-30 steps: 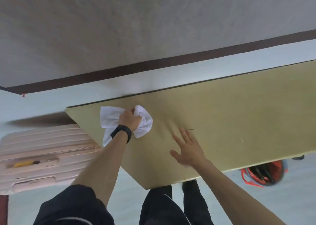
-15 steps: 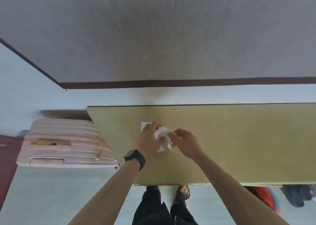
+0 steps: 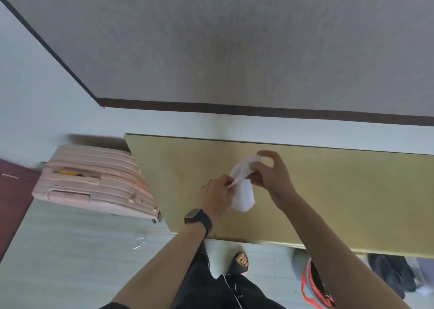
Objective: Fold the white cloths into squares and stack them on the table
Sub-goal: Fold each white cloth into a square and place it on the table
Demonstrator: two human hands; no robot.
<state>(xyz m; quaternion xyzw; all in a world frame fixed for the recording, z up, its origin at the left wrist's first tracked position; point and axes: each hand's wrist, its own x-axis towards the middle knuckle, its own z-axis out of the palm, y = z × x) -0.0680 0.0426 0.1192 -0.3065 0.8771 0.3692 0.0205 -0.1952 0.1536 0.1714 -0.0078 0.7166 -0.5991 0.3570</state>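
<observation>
The small, crumpled white cloth [image 3: 243, 194] was over the olive-yellow counter [image 3: 352, 203], near its left end, bunched and wrinkled, its lower part sagging in a rounded lump. The left hand [image 3: 216, 197] pinched one edge with curled fingers, while the right hand [image 3: 270, 174] pinched the upper end.

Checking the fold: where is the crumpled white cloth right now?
In the head view, the crumpled white cloth is near the middle, held over the yellow-green tabletop between the left hand and right hand.
</observation>
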